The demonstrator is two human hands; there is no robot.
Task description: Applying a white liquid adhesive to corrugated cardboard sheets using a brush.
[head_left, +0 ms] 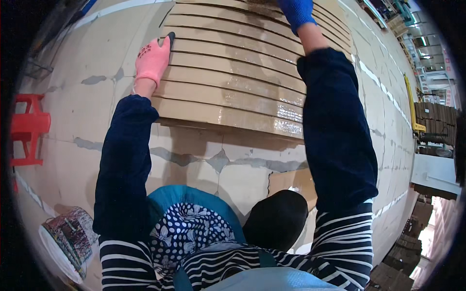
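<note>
Overlapping sheets of brown cardboard point(233, 72) lie in a stepped stack in front of me, their edges forming several parallel lines. At the stack's left edge is my left hand point(153, 59), in a pink glove with dark fingertips. Its thumb lies over the edge and its other fingers curl down beside it, closed on the cardboard. My right hand point(297, 13), in a blue glove, reaches over the far right part of the stack, its fingers partly cut off by the picture's top. Beside it is a blurred, brown, bristly thing point(266, 8), which the hand appears to hold.
A red plastic stool point(30, 128) stands at the left. Lower left is a white bucket point(60, 252) with a patterned bag point(75, 233) at it. A loose cardboard piece point(293, 184) lies on the cracked floor near my knee. Stacked cardboard point(434, 121) stands far right.
</note>
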